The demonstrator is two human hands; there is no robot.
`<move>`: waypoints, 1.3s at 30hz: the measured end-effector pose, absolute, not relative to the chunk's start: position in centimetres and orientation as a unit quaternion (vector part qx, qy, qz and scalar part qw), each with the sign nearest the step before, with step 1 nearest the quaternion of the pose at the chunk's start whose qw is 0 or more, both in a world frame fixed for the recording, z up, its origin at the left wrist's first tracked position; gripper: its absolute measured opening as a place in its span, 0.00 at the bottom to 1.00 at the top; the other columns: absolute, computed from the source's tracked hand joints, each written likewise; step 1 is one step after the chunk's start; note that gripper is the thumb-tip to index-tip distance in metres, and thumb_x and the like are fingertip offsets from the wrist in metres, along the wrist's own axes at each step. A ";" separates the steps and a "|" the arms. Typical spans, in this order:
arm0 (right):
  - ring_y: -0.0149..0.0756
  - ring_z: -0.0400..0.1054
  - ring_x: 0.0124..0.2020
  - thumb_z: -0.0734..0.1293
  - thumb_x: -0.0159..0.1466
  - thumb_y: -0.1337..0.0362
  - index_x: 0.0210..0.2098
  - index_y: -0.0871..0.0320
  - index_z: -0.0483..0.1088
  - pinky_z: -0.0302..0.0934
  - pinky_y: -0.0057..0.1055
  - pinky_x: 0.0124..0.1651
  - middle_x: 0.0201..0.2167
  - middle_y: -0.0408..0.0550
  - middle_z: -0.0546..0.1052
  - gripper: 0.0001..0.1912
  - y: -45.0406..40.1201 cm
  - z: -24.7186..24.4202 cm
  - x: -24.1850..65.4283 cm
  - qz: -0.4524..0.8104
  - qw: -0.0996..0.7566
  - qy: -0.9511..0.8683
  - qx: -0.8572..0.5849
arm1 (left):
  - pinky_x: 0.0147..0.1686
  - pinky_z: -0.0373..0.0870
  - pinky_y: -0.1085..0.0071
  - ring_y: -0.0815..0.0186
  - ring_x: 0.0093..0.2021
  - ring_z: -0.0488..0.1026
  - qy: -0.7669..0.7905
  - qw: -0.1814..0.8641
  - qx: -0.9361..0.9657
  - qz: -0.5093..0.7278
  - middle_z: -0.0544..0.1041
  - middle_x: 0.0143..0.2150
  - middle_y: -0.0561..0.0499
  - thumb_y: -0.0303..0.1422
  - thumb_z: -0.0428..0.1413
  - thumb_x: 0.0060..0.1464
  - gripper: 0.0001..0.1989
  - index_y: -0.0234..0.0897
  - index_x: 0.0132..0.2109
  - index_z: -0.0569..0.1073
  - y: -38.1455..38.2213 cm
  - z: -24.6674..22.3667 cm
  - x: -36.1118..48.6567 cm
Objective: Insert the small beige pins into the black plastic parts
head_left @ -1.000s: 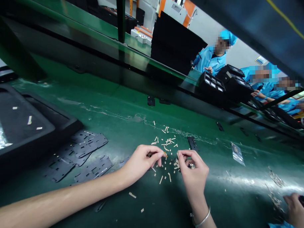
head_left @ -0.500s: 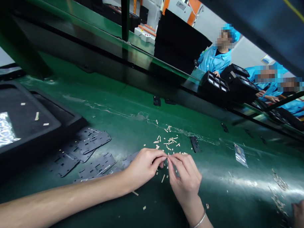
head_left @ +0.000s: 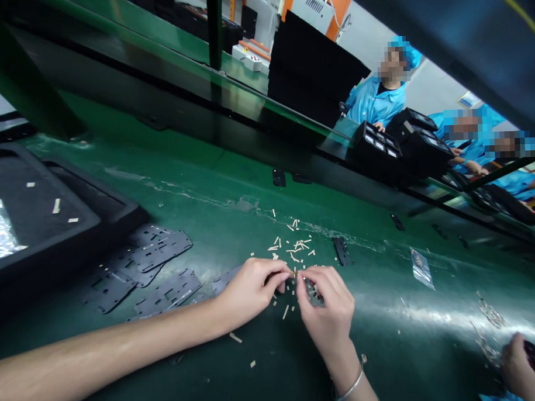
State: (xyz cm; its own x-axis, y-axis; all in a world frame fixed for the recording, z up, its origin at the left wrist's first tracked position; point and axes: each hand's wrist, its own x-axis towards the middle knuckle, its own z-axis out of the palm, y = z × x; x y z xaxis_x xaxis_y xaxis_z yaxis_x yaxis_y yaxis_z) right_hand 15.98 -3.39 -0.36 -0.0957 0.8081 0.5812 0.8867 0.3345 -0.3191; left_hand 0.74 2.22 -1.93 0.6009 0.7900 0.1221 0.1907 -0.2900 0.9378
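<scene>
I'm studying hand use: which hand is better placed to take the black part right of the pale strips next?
Probably the right hand: it's nearer the black part. The left hand lies farther off and seems to pinch a tiny orange piece. What the right hand holds is unclear.

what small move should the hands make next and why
Probably ease the right hand slightly toward the small orange piece while the left hand holds steady. The piece shows at the left hand's pinch, with the right hand just beside it; whether the right grips anything is too small to tell. Pale strips lie scattered underneath, so staying close seems sensible.
</scene>
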 end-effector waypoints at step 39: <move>0.35 0.68 0.31 0.66 0.54 0.77 0.34 0.57 0.70 0.64 0.36 0.35 0.30 0.48 0.75 0.11 -3.5 0.4 16.3 -0.012 0.394 -0.781 -0.484 | 0.13 0.40 0.78 0.77 0.13 0.52 0.153 0.871 0.430 0.181 0.66 0.16 0.56 0.35 0.50 0.52 0.11 0.33 0.27 0.62 4.1 -2.8 0.9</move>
